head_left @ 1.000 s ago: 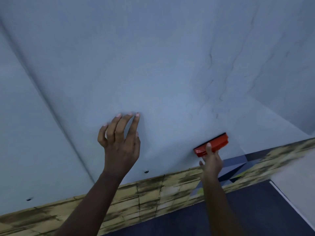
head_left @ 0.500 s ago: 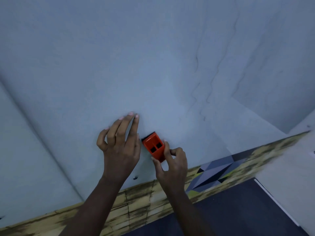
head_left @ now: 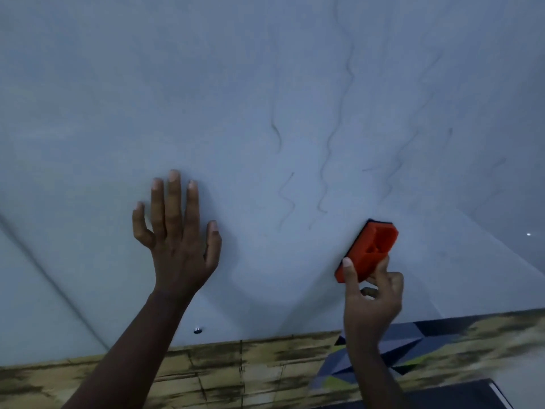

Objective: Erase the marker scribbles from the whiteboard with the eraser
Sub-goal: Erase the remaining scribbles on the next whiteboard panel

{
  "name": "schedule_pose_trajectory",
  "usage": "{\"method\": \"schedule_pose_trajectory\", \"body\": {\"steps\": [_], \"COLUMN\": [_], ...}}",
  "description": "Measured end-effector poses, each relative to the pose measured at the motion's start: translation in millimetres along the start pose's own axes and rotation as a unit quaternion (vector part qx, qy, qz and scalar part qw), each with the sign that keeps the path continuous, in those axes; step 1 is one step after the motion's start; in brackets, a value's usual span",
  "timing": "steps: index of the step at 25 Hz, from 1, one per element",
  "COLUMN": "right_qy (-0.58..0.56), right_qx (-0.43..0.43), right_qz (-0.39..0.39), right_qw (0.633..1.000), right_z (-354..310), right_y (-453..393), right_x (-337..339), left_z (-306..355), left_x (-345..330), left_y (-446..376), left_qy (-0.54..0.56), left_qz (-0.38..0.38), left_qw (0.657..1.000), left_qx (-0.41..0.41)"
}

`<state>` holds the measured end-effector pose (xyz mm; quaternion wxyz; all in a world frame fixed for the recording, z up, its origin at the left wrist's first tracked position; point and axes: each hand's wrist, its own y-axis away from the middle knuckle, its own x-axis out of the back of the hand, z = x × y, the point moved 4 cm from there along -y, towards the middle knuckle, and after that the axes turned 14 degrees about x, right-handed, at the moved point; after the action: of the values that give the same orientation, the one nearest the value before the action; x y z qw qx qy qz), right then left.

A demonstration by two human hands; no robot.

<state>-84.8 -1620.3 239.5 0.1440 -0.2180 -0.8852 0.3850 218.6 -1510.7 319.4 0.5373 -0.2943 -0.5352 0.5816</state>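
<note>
A large whiteboard fills most of the view. Thin dark wavy marker scribbles run down its middle and right part. My right hand pinches the lower end of an orange eraser, whose dark felt side lies against the board just below and right of the scribbles. Left of the scribbles, my left hand rests flat on the board with fingers straight and spread.
A screw head sits near the board's lower edge. Below the board runs a wall strip with a yellowish brick pattern and a grey geometric panel. Dark floor shows at the bottom right.
My right hand has carried the eraser from beside my left hand to the right, under the scribbles. My left hand's fingers have flattened against the board. The view has tilted up.
</note>
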Motion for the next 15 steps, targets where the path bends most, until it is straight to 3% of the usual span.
{"method": "schedule_pose_trajectory", "body": {"steps": [4, 8, 12, 15], "right_qy": [0.009, 0.087, 0.103, 0.049], "right_qx": [0.165, 0.328, 0.334, 0.251], "right_qz": [-0.116, -0.251, -0.272, -0.191], "right_qw": [0.979, 0.907, 0.897, 0.948], "right_z": [-46, -69, -77, -92], "right_y": [8, 56, 45, -14], "right_x": [-28, -55, -53, -34], "left_z": [3, 2, 1, -2], "left_x": [-11, -12, -12, -12], "left_y": [4, 3, 4, 5], "left_qy": [-0.022, -0.023, -0.019, -0.025], "left_qz": [0.040, 0.052, 0.053, 0.049], "left_qw": [0.999, 0.998, 0.998, 0.998], "left_qx": [-0.011, -0.023, -0.031, -0.028]}}
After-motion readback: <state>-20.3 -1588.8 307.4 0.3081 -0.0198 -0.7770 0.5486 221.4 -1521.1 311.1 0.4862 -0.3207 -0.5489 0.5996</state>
